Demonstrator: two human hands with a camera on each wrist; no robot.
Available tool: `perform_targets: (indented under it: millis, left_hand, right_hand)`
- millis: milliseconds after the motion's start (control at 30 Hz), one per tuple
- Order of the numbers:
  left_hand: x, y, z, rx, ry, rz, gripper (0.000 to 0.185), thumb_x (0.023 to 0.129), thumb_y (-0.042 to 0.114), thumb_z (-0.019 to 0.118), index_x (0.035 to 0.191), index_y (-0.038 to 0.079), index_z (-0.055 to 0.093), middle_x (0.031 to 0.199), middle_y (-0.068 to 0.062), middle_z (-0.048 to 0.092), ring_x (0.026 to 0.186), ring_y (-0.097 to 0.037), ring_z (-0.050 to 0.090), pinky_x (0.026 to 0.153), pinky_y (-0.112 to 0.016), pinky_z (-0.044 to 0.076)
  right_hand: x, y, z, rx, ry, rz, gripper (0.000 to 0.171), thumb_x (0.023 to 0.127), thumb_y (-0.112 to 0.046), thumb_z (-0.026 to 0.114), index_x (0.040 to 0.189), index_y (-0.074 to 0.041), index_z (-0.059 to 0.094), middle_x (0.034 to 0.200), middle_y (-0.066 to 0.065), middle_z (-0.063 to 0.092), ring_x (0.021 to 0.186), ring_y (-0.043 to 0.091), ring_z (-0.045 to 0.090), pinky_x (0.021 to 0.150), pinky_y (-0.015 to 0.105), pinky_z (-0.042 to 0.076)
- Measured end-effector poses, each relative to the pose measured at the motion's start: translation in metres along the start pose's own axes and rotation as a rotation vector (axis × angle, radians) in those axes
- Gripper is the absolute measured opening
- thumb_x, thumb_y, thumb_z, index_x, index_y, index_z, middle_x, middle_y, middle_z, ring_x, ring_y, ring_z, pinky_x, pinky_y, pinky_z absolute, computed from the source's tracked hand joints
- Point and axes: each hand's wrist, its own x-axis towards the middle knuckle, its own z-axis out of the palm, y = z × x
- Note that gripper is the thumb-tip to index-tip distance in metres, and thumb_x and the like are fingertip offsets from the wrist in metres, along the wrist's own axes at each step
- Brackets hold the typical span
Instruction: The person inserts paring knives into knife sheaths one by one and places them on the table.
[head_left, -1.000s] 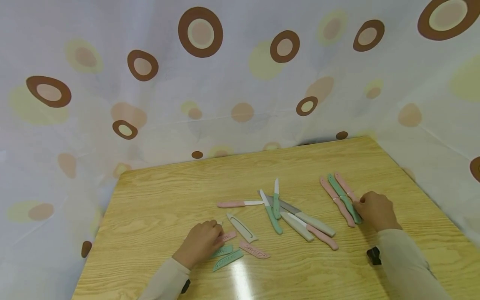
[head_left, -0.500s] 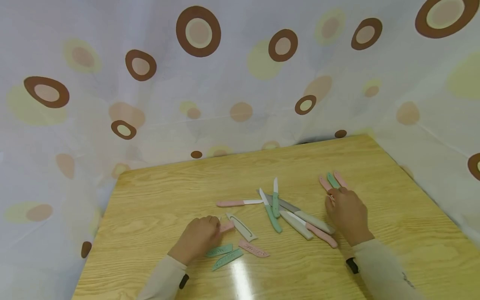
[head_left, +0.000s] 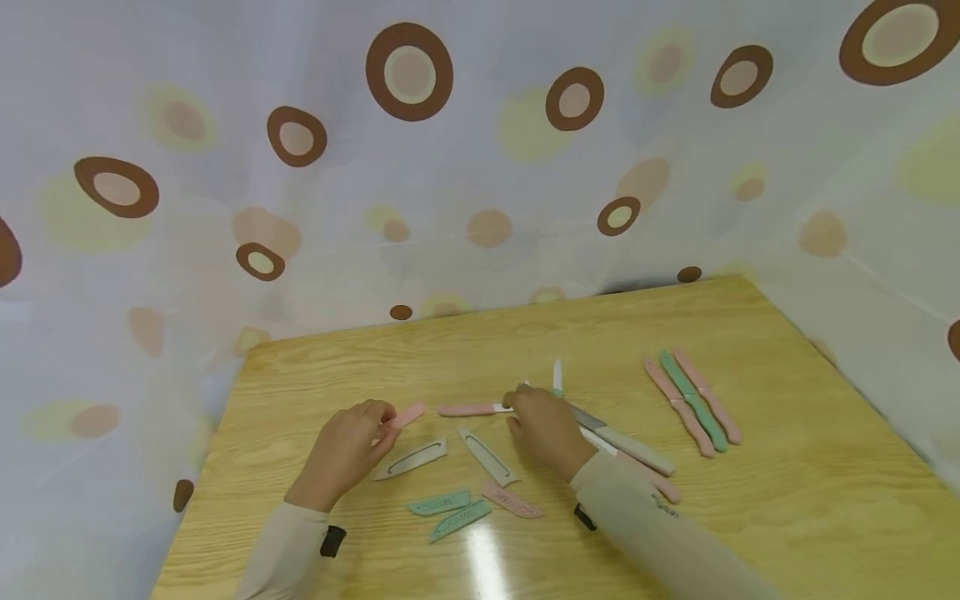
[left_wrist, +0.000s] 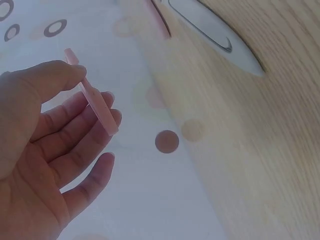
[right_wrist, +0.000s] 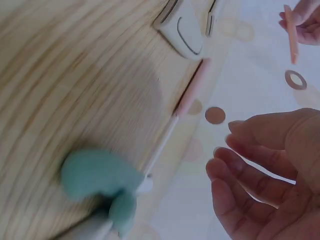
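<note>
Left hand (head_left: 347, 450) pinches a pink blade sheath (head_left: 405, 415) above the surface, while the spread-fingered right hand (head_left: 546, 429) hovers beside the pink-handled knife (head_left: 472, 409), lying three-to-nine o'clock between them.

Wooden table (head_left: 787, 500) with light grain. Near the right edge, three sheathed knives (head_left: 693, 402) lie side by side, two pink and one green. At the centre lies a pile of bare knives (head_left: 622, 454), with a pink knife (head_left: 472, 409) to its left. Toward the near edge lie two grey sheaths (head_left: 450, 454), two green sheaths (head_left: 448, 512) and a pink sheath (head_left: 512, 502).
</note>
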Motion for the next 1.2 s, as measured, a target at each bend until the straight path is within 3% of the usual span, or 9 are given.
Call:
perform_targets:
  millis: [200, 400, 567, 833, 1033, 1200]
  left_hand:
    - [-0.006, -0.003, -0.001, -0.008, -0.054, -0.047, 0.014, 0.082, 0.013, 0.075, 0.090, 0.004, 0.067, 0.078, -0.002, 0.066, 0.060, -0.010, 0.057, 0.053, -0.023, 0.049]
    - [-0.008, -0.002, 0.001, -0.005, -0.067, -0.066, 0.014, 0.083, 0.014, 0.075, 0.090, 0.005, 0.066, 0.077, -0.001, 0.064, 0.056, -0.006, 0.052, 0.050, -0.021, 0.045]
    - [-0.009, -0.003, 0.002, -0.004, -0.060, -0.052, 0.015, 0.082, 0.013, 0.075, 0.090, 0.005, 0.066, 0.078, -0.001, 0.065, 0.058, -0.008, 0.054, 0.050, -0.022, 0.046]
    - [-0.010, -0.004, 0.003, 0.001, -0.086, -0.075, 0.013, 0.083, 0.014, 0.075, 0.090, 0.007, 0.066, 0.079, 0.000, 0.065, 0.056, -0.005, 0.051, 0.049, -0.021, 0.044]
    - [-0.008, -0.002, 0.003, -0.004, -0.090, -0.072, 0.014, 0.082, 0.014, 0.075, 0.091, 0.006, 0.066, 0.079, -0.001, 0.065, 0.058, -0.006, 0.053, 0.051, -0.022, 0.046]
    - [-0.005, 0.002, 0.005, -0.013, -0.085, -0.062, 0.016, 0.082, 0.014, 0.076, 0.091, 0.006, 0.066, 0.080, -0.001, 0.065, 0.058, -0.006, 0.050, 0.053, -0.023, 0.047]
  right_hand:
    - [0.017, -0.016, 0.022, 0.080, -0.075, -0.037, 0.021, 0.094, -0.006, 0.058, 0.113, -0.003, 0.067, 0.104, 0.014, 0.070, 0.088, 0.028, 0.069, 0.072, 0.037, 0.059]
    - [0.032, -0.026, 0.040, 0.024, -0.099, 0.002, 0.029, 0.092, -0.006, 0.060, 0.120, -0.003, 0.064, 0.101, 0.015, 0.071, 0.083, 0.030, 0.069, 0.067, 0.036, 0.059]
    - [0.040, -0.027, 0.051, -0.073, -0.111, 0.028, 0.017, 0.090, -0.009, 0.066, 0.106, -0.004, 0.069, 0.090, 0.012, 0.071, 0.076, 0.026, 0.068, 0.058, 0.031, 0.057]
    - [0.040, -0.023, 0.057, -0.233, -0.069, -0.062, 0.007, 0.088, -0.012, 0.069, 0.092, -0.006, 0.068, 0.077, 0.007, 0.069, 0.064, 0.020, 0.066, 0.051, 0.027, 0.054]
    - [0.039, -0.031, 0.049, -0.299, -0.168, -0.133, 0.009, 0.088, -0.016, 0.070, 0.091, -0.007, 0.069, 0.079, 0.004, 0.067, 0.069, 0.016, 0.065, 0.059, 0.023, 0.056]
    - [0.038, -0.032, 0.050, -0.333, -0.163, -0.176, 0.005, 0.085, -0.015, 0.071, 0.089, -0.011, 0.071, 0.081, 0.000, 0.068, 0.072, 0.014, 0.065, 0.062, 0.023, 0.056]
